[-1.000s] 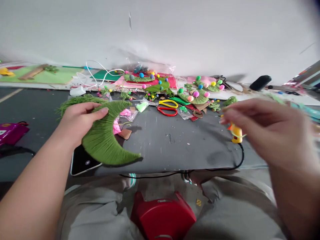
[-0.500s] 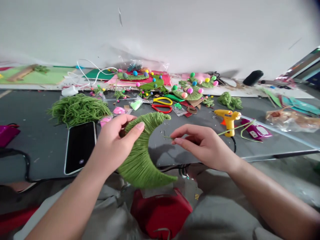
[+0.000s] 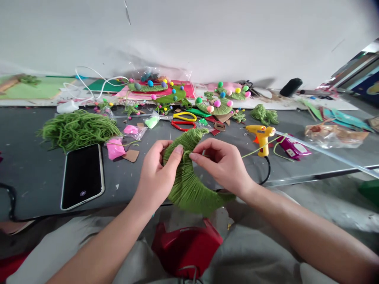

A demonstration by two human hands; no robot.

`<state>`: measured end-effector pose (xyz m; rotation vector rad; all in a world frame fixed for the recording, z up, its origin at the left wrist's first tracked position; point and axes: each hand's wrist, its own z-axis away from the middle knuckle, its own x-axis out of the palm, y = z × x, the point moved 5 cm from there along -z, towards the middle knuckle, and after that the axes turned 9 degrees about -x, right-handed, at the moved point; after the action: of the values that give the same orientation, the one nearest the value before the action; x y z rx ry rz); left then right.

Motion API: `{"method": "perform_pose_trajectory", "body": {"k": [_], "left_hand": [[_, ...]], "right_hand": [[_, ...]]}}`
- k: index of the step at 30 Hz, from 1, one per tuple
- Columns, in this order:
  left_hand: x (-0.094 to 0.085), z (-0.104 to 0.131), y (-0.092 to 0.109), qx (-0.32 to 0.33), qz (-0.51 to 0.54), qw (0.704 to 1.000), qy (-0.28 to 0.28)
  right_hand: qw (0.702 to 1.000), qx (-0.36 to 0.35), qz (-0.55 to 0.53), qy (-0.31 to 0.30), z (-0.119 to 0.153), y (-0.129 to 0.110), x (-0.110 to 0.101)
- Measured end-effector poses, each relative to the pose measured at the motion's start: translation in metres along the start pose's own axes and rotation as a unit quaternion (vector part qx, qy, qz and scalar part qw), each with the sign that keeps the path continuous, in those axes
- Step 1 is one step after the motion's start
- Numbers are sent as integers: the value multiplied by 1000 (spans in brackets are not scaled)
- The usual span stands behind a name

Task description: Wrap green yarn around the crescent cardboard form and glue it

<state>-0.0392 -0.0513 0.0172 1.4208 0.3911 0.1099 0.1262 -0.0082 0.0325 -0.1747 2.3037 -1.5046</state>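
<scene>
At the front edge of the grey table (image 3: 127, 177), your left hand (image 3: 156, 169) clamps the green crescent (image 3: 189, 189) between thumb and fingers, long axis pointing roughly away from you, hollow facing right. Your right hand (image 3: 225, 163), nearer that hollow, pinches a yarn strand (image 3: 251, 152) against the crescent; earlier, it stood apart.

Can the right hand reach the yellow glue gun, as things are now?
Probably yes: the glue gun lies near the right hand, with only a yarn strand between, though the fingers are busy at the green crescent.
</scene>
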Motion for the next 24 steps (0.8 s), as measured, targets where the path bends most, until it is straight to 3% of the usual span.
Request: {"method": "perform_pose_trajectory", "body": {"k": [6,14,24], "left_hand": [[3,6,-1,10,-3,1000,7],[-4,4,0,40,-40,998,35],[-1,6,1,66,-42,997,24]], "right_hand": [[995,49,-86,-9,-1,13,10],[969,146,-190,-67,-4,15,14],[971,136,-194,-33,-5,21,22]]}}
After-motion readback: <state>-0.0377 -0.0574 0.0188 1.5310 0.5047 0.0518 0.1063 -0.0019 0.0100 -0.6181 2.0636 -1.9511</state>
